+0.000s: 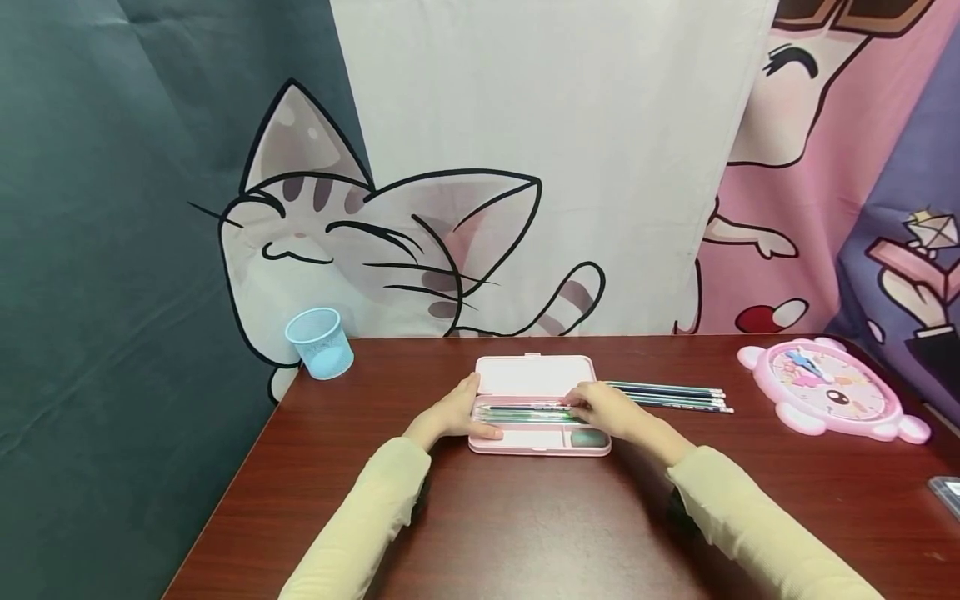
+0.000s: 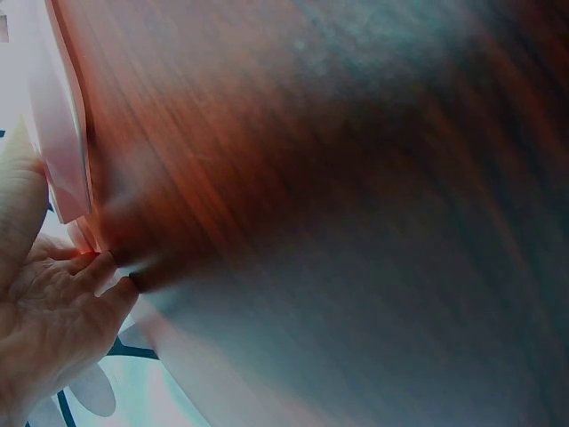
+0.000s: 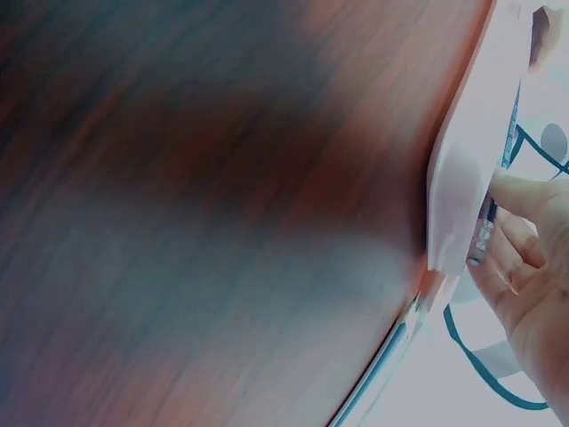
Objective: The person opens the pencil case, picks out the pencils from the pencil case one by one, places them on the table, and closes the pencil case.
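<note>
A pink pencil case (image 1: 517, 375) lies unfolded on the table, its lid tipped back toward the wall. Several pencils (image 1: 517, 414) rest lengthwise in its middle tray, and a grey-green block (image 1: 588, 438) fills a small front compartment. At the case's left end, my left hand (image 1: 448, 414) grips it, thumb over the tray side and fingers around the outer edge. My right hand (image 1: 609, 408) is over the right end, pinching a dark pencil (image 3: 483, 233) between thumb and fingers at the tray. The right wrist view shows the pencil's end poking out below the thumb.
Several striped pencils (image 1: 675, 397) lie on the table just right of the case. A light blue cup (image 1: 321, 343) stands at the back left edge. To the right lies a pink animal-shaped clock (image 1: 832, 390). A flat grey-edged object (image 1: 947, 493) shows at the far right.
</note>
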Available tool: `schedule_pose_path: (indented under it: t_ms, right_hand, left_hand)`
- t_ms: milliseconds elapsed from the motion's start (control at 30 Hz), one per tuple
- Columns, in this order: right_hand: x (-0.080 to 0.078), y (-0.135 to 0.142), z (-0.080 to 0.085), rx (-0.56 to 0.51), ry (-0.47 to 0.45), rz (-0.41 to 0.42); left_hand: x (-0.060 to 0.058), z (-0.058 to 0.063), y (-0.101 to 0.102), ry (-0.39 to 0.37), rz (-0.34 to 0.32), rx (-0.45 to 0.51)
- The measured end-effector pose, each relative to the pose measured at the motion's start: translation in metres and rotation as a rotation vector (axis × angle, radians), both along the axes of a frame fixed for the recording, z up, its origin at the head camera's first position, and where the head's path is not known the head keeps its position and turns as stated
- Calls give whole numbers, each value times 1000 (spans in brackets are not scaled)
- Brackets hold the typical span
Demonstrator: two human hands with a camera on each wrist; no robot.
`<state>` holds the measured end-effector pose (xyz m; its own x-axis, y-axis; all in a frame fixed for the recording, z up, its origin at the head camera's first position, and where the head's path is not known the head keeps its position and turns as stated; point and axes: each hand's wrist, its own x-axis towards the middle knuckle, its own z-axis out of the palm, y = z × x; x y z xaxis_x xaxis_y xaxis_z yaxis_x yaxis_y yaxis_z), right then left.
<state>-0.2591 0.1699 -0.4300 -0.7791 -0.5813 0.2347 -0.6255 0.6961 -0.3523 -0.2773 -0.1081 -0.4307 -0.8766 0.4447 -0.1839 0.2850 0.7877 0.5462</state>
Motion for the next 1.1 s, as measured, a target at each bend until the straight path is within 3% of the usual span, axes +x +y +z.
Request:
schedule_pose_path:
  t_ms: [267, 467, 600, 800, 1100]
  right_hand:
    - [0, 33, 0, -97, 161, -26]
    - [6, 74, -2, -180, 316, -51]
    - [14, 105, -6, -183, 368, -100]
    - [25, 143, -16, -178, 393, -132]
    - [33, 163, -21, -86, 343, -176]
  left_hand:
    - [1, 0, 1, 15, -3, -15]
    - [0, -1, 1, 26, -5, -4]
    - [0, 0, 1, 22, -5, 7]
    - [-1, -1, 0, 18, -10, 15]
    - [-2, -3, 0, 14, -14, 18]
